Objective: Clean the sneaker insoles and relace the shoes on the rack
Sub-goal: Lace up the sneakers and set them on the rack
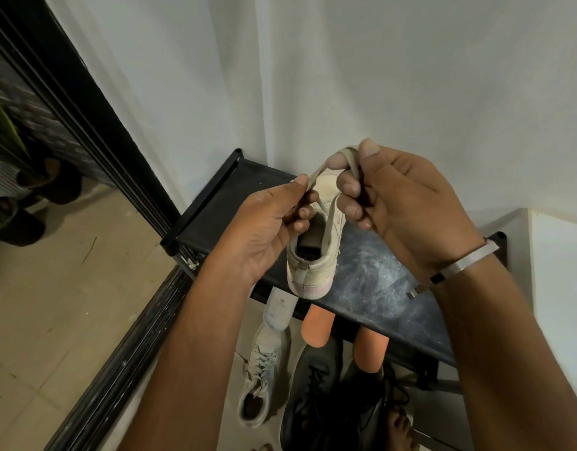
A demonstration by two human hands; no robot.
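A beige sneaker (313, 262) stands on the black top shelf of the shoe rack (375, 281), heel toward me. Its beige lace (341, 157) arches above the shoe between my hands. My left hand (271, 222) pinches one end of the lace at the shoe's left side. My right hand (398, 203) holds the lace looped over a finger, thumb on top. Below the shelf edge lie a white insole (279, 309) and two orange insoles (316, 325), (369, 349). The matching pale sneaker (259, 379) lies on the floor beside a black shoe (316, 395).
A white wall rises behind the rack, with a white ledge (560, 271) at the right. A black door frame (95, 131) runs diagonally at the left, with plant pots (36, 196) behind the glass. A bare foot (401, 428) shows at the bottom.
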